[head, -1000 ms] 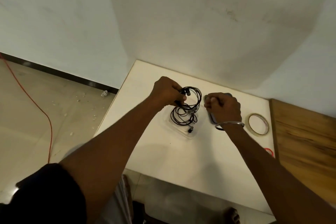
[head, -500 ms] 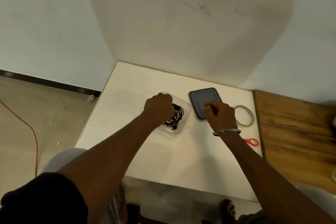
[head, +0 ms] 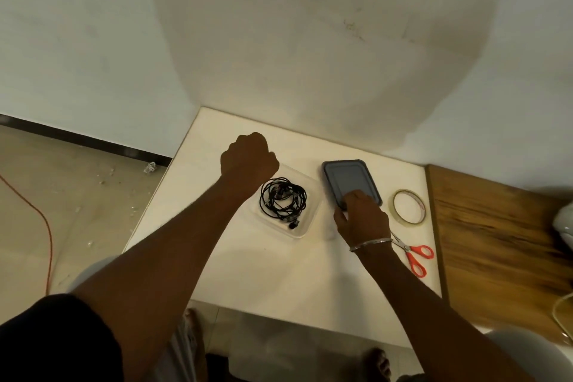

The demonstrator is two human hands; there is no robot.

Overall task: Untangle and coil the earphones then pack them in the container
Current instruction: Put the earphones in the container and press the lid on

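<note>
Earphones (head: pixel 283 199): coiled, inside container (head: pixel 310 214), centre frame. Left grip (head: pixel 249 158): curled at its far corner, hold unclear, likely steadying. Right grip (head: pixel 361 217): clamped on lid (head: pixel 350 178) edge, for capping.

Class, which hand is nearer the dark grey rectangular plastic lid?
Right: the right hand grips the lid at its near corner; the left hand is beyond the clear plastic container.

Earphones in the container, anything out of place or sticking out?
Nothing stands out. The coiled earphones lie wholly inside the clear container, and the grey lid lies flat beside it, its near edge held by the right hand.
</note>
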